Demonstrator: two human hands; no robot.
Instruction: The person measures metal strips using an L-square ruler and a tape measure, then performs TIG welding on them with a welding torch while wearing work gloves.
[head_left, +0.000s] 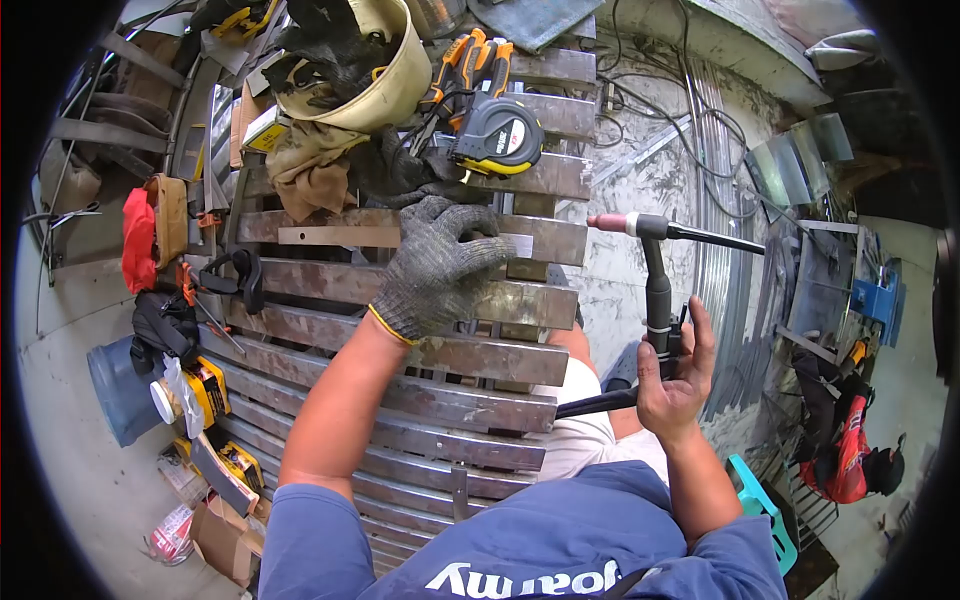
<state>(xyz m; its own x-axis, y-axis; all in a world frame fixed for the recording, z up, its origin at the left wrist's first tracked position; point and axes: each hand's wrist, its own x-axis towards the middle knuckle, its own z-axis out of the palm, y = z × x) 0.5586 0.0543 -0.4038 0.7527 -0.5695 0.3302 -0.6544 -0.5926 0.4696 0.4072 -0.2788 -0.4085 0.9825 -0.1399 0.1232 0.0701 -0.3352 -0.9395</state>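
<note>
My left hand (440, 265), in a dark grey knitted glove with a yellow cuff edge, presses on a flat metal strip (340, 236) lying across the slatted steel bench. The strip, with a small hole near its left end, shows on both sides of the glove; its middle is hidden. In my bare right hand (680, 385) a TIG welding torch (655, 285) stands upright, gripped by its handle, with some fingers raised. Its pink ceramic nozzle (610, 222) points left, apart from the bench edge. A dark cable (597, 403) runs from the handle toward my lap.
A tape measure (502, 135) and orange-handled pliers (470, 65) lie beyond my left hand. Behind them stands a cream bucket (385, 90) holding dark gloves. Metal slats form the bench (470, 355). Cables trail over the floor; a blue bucket (115, 385) stands left.
</note>
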